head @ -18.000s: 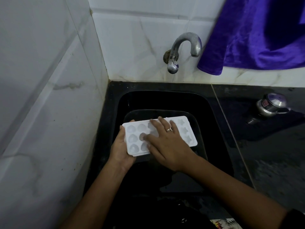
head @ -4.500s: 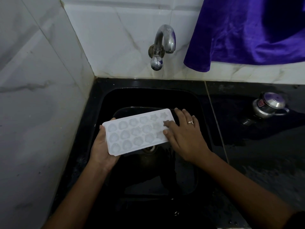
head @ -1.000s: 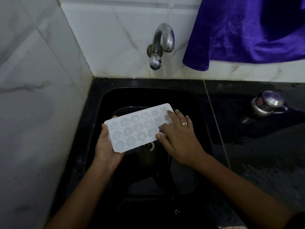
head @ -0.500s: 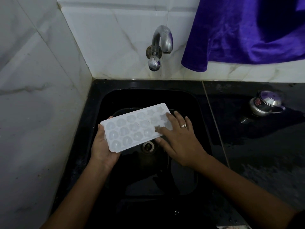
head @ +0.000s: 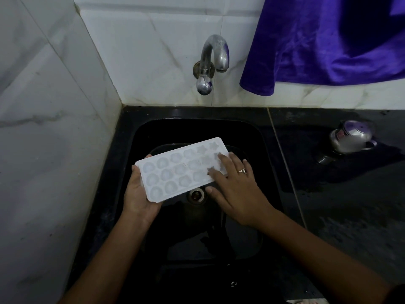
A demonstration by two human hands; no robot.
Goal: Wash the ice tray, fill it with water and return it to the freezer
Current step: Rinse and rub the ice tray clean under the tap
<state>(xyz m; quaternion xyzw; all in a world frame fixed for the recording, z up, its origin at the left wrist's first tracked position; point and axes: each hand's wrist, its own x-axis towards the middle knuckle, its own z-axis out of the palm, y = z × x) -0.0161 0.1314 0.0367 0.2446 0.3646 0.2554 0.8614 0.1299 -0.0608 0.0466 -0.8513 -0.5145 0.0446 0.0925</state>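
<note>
Left hand (head: 140,194), palm up with fingers curled, grips the tray's (head: 175,172) near end over the sink (head: 258,132), while right hand (head: 236,189) lays straight fingers flat on its far cells.

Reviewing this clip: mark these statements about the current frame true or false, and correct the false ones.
1. The left hand holds the ice tray by its left end. True.
2. Water streams from the tap onto the tray. False: no stream is visible.
3. The right hand lays straight fingers on the tray's right end. True.
4. The tray rests on the counter beside the steel pot. False: it is held over the black sink; the pot stands apart on the counter.
5. A purple cloth hangs right of the tap. True.
</note>
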